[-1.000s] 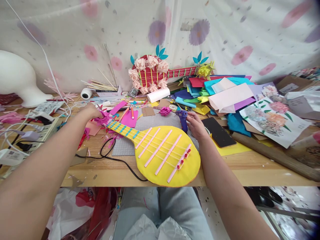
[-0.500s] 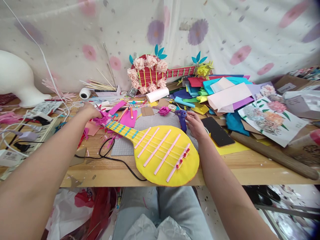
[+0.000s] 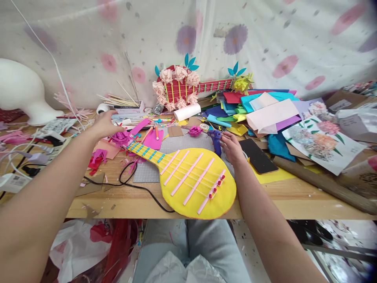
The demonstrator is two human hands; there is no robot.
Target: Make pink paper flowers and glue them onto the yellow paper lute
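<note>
Lying flat across the worktop (image 3: pixel 294 198), yellow guitar (image 3: pixel 194 182) with round body at 6 o'clock overhanging the front edge, neck running out toward 10 o'clock. Placed so, probably, to keep the pink strips and thin strings face up and within easy reach of both hands.

Left hand (image 3: pixel 103 123) hovering at 10 o'clock, fingers loosely spread and gripping nothing, just beyond the magenta flower (image 3: pixel 120 137) seated at the far end of the neck; touching or apart cannot be told. Flower set on the head end, seemingly as trim there.

Right hand (image 3: pixel 232 147) resting at 1 o'clock by the upper rim of the body, fingers relaxed and open, just beside the blue glue gun (image 3: pixel 215 139); contact with the gun not clear. Gun standing close to the body, its black cord (image 3: pixel 138 186) looping under the neck toward 8 o'clock, so kept handy and plugged in by the look of it.

Second magenta flower (image 3: pixel 194 131) waiting at 12 o'clock past the grey cutting mat (image 3: pixel 176 145). Red guitar (image 3: pixel 179 90) propped against the curtain behind, like a finished model. Paper sheets (image 3: pixel 265 110) heaped at 2 o'clock; black phone (image 3: pixel 257 156) just right of the right hand.
</note>
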